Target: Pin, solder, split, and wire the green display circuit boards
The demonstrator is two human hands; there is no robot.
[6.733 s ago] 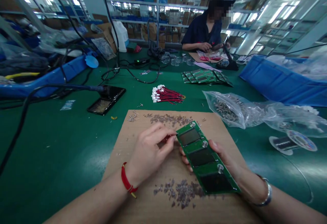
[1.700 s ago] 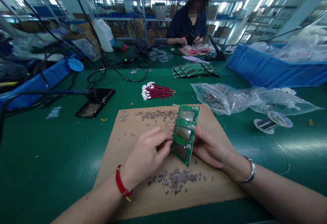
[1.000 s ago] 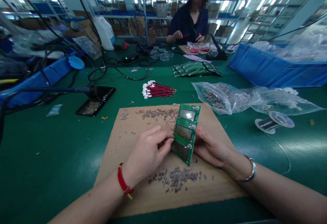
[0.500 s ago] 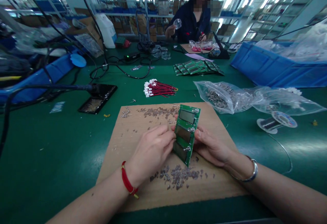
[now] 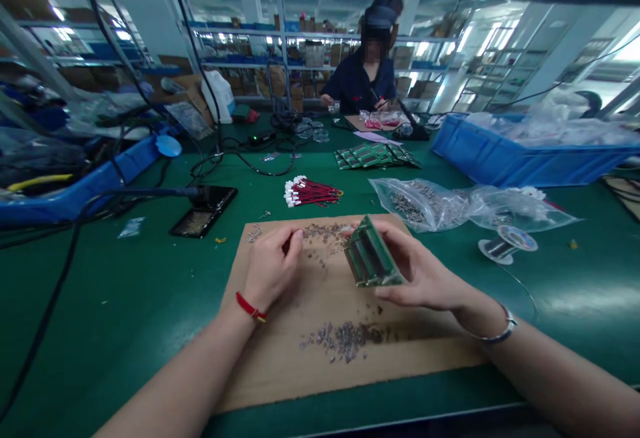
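Observation:
A green circuit board (image 5: pixel 373 255) is gripped along its edges by my right hand (image 5: pixel 413 265), tilted above the cardboard sheet (image 5: pixel 280 365). Dark rectangular panels show on the face turned toward me. My left hand (image 5: pixel 274 261) is apart from the board, over the left part of the cardboard, with fingers curled and thumb against the index finger. Whatever it may hold is hidden. Behind the hands lies a strip of small brown-grey bits (image 5: pixel 325 231). Another heap of small grey pieces (image 5: pixel 345 341) sits nearer me, and thin metal pins (image 5: pixel 253 233) lie at the far left corner.
Beyond the cardboard are red-black wires with white connectors (image 5: pixel 313 193), stacked circuit boards (image 5: pixel 377 156) and plastic bags of metal parts (image 5: pixel 425 203). A solder spool (image 5: pixel 507 245) stands right; a soldering iron stand (image 5: pixel 204 211) is left. Blue bins flank the table. A person (image 5: pixel 367 78) sits opposite.
My left hand has come off the board and moved left. My right hand has turned the board to another tilt. The view has shifted upward.

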